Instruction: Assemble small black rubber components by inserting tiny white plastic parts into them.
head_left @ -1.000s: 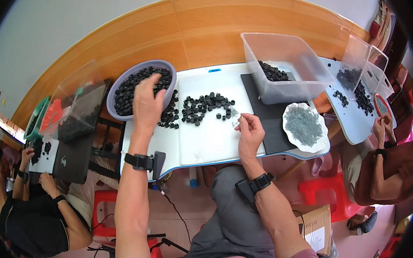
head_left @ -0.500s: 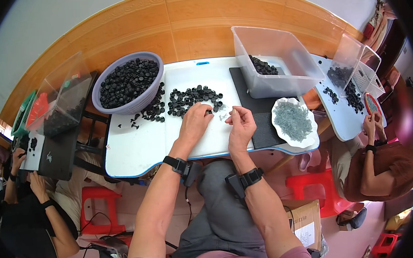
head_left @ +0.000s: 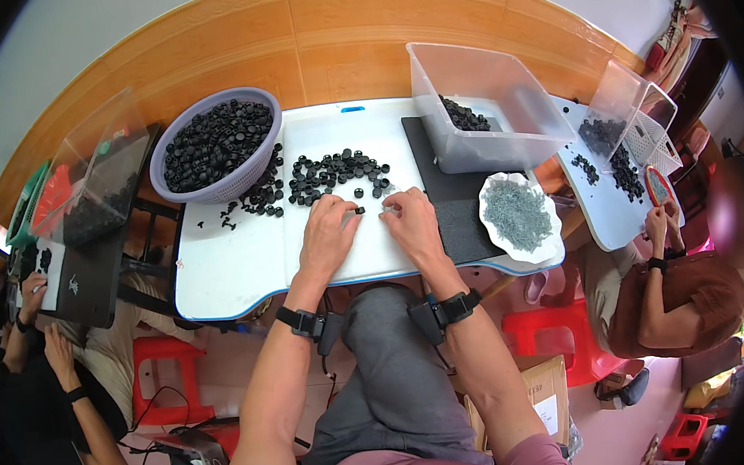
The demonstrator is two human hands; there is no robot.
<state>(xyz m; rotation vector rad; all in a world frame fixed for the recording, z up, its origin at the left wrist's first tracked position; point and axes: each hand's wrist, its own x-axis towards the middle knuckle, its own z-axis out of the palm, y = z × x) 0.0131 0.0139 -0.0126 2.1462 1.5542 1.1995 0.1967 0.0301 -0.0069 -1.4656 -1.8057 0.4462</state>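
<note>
My left hand [head_left: 330, 238] is closed in a pinch on a small round black cap [head_left: 360, 210] at its fingertips, just above the white table [head_left: 231, 274]. To its right, my right hand [head_left: 413, 227] lies low over the tabletop with its fingertips pressed together. They meet at a few small clear pieces [head_left: 387, 207], and what they grip there is too small to make out. Loose black caps [head_left: 333, 176] lie in a group just beyond both hands. One single cap [head_left: 358, 193] stands nearest the left fingertips.
A purple basket [head_left: 223, 192] heaped with black caps stands at the back left. At the back right, a clear bin [head_left: 496, 148] holds more of them on a black mat [head_left: 468, 234]. A white scalloped dish [head_left: 524, 254] contains thin greyish pieces. People work at tables on both sides.
My right hand has come down from its raised pinch to the clear pieces on the table. My left hand has drawn back slightly from the group of caps. The whole view has shifted slightly.
</note>
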